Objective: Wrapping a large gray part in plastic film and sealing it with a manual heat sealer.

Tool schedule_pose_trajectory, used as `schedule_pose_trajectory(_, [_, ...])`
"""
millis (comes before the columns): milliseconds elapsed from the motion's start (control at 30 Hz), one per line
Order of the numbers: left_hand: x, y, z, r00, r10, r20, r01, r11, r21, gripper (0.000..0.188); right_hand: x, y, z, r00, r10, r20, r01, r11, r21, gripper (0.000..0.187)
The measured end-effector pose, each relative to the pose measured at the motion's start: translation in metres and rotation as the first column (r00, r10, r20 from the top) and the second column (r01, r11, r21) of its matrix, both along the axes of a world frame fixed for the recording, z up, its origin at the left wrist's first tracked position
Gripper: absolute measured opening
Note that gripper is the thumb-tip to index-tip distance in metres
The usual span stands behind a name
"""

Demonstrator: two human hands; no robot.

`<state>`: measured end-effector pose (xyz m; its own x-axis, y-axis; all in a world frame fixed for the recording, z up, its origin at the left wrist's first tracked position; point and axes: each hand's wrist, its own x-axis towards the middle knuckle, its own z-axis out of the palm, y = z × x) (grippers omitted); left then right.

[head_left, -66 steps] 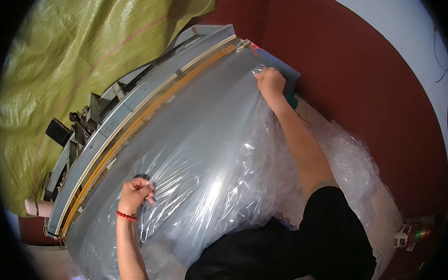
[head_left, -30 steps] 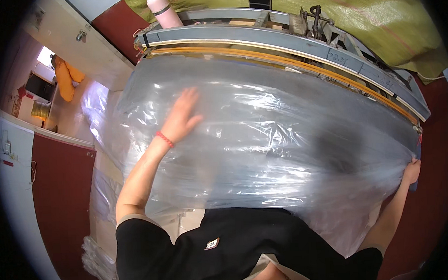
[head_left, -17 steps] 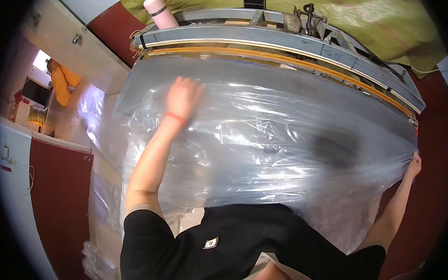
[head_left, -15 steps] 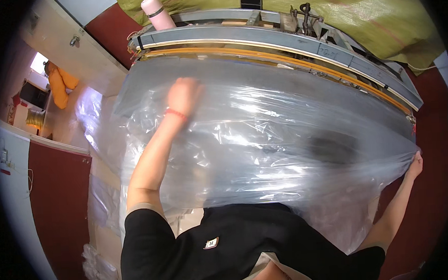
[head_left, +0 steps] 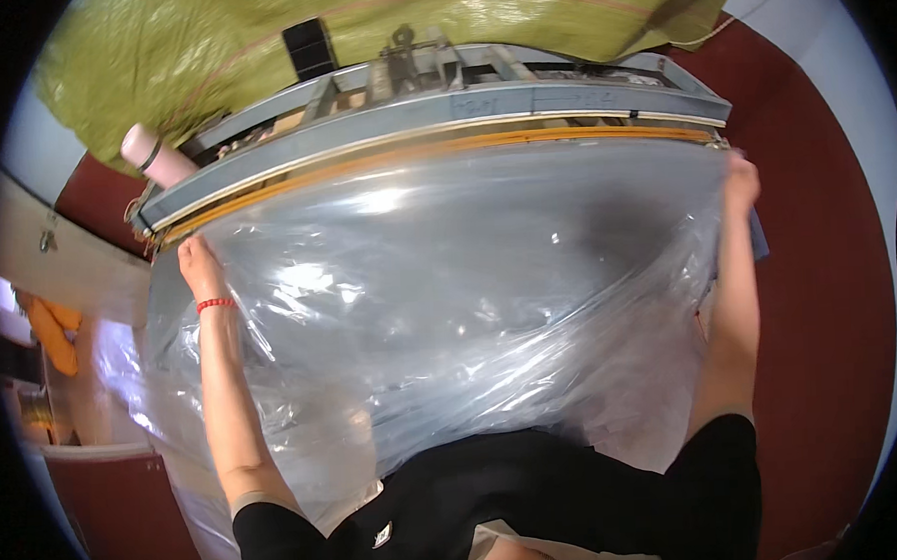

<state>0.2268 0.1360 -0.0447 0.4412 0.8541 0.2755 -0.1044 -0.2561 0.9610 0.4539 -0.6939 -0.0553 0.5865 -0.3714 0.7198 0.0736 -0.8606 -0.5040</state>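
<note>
Film: the clear plastic film lay between the two hands and ran down from them to the person's body, thin, slick and full of white glints.
Creases: smooth and fairly flat between the hands, it broke into long slanting folds below the right hand and crumpled into small wrinkles beside the left forearm.
Left hand: the left hand was closed, fingers curled together and pinching the film near its far left corner, knuckles upward; a bracelet of round red beads circled the wrist.
Right hand: the right hand, somewhat blurred, had its fingers drawn together on the film's far right corner.
Arms: both were raised forward and set wide apart; the left was nearly straight, and the right forearm rose steeply from a black sleeve.
Frame: beyond both hands, a long grey metal beam spanned the gap between them, hard-edged, bowed by the lens, with a thin orange strip along its near side.
Bottle: a smooth pink cylindrical bottle leaned just beyond the left hand.
Backdrop: farther out, a shiny yellow-green woven tarp hung in wrinkles; a flat dark-red wall stood right of the right hand.
</note>
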Motion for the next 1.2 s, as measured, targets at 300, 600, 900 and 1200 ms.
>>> schedule_pose_trajectory(300, [0.042, 0.092, -0.064, 0.991, -0.108, 0.074, 0.095, 0.982, 0.162, 0.018, 0.057, 0.100, -0.031, 0.965, 0.262, -0.027, -0.210, 0.826, 0.524, 0.019])
schedule_pose_trajectory(600, [0.048, 0.093, -0.056, 0.983, -0.182, 0.020, 0.181, 0.983, 0.037, 0.017, 0.081, 0.065, -0.046, 0.991, -0.042, 0.125, 0.003, 0.955, 0.296, 0.013])
schedule_pose_trajectory(900, [0.032, 0.048, -0.024, 0.999, 0.005, -0.048, -0.003, 1.000, 0.029, 0.005, 0.051, 0.103, -0.009, 0.994, 0.007, 0.105, -0.064, 0.829, 0.556, 0.018])
schedule_pose_trajectory(1200, [-0.098, -0.046, 0.083, 0.909, -0.404, 0.105, 0.371, 0.897, 0.238, 0.009, -0.087, 0.385, 0.094, 0.619, 0.781, 0.083, -0.725, 0.609, -0.321, 0.026])
